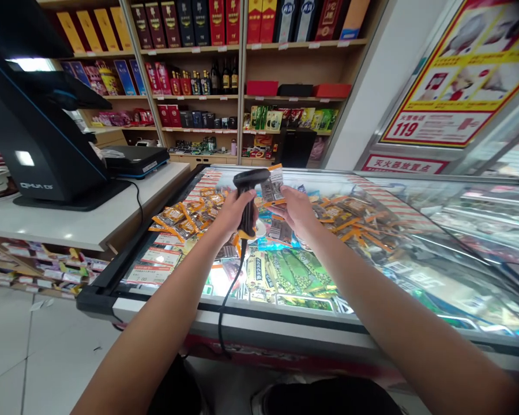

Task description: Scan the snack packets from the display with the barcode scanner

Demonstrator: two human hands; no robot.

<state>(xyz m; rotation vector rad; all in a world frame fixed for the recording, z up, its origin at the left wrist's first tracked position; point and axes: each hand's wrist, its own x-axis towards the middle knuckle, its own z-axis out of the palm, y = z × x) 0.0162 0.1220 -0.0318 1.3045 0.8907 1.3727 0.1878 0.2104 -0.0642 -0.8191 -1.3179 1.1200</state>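
My left hand (233, 214) is wrapped round the handle of a black barcode scanner (244, 202), whose cable runs down over the freezer's front edge. In my right hand (297, 208) is a small snack packet (272, 185) with orange edges, its printed back turned toward the scanner's head. Another snack packet (280, 229) shows just below that hand; whether it is held or lying on the glass I cannot tell. Similar packets lie in a pile (185, 218) on the left of the freezer top and in a second pile (358, 219) on the right.
The glass-topped chest freezer (155, 308) holds green packages (285, 271) under its lid. To the left, a white counter (69, 222) carries a black checkout terminal (47, 155) and a scale (134, 160). Shelves of boxes and bottles (225, 78) stand behind.
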